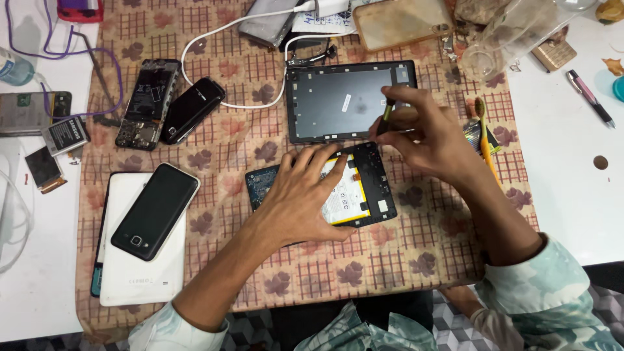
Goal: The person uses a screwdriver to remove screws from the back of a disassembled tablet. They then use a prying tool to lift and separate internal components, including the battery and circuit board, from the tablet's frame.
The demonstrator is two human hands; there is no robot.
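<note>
Bench [572,162] under patterned cloth [390,260], cluttered. Dark back cover [338,104] lies at the far side, just beyond opened tablet [364,195] with its pale battery showing. White tablet [140,273] at left carries black phone [155,211]. Left hand [302,198] pressed flat on the opened tablet, grip open. Right hand [426,130] pinches small dark tool [387,116] above the cover's near edge
</note>
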